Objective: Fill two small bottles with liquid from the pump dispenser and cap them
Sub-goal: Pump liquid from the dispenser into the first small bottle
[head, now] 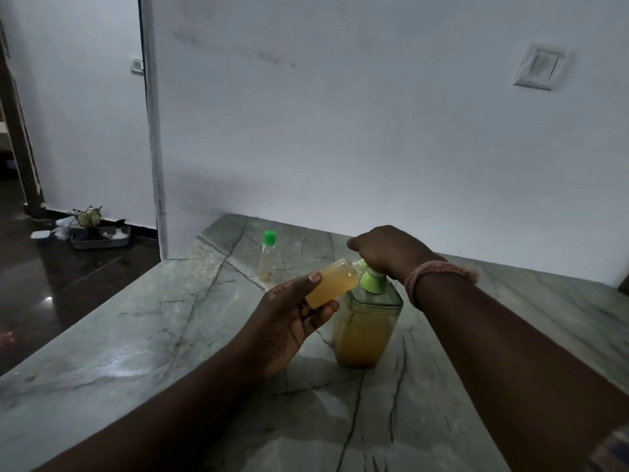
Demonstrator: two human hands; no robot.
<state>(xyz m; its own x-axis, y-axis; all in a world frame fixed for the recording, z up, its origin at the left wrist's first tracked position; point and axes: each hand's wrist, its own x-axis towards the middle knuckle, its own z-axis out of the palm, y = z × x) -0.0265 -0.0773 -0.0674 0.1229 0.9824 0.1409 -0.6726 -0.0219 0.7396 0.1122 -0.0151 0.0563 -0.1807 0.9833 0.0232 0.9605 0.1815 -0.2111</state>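
A clear square pump dispenser [366,332] with a green collar stands on the marble counter [136,335], about two thirds full of amber liquid. My right hand [384,250] rests on top of its pump head, covering it. My left hand [292,318] grips a small uncapped bottle [332,283], tilted with its mouth at the spout and nearly full of amber liquid. A second small bottle [268,255] with a green cap stands upright farther back on the counter, almost empty. The loose cap of the held bottle is not visible.
A white wall runs right behind the counter, with a switch plate [541,66] high on the right. The counter's left edge drops to a dark floor, where a metal tray [100,238] with small items sits by the far wall.
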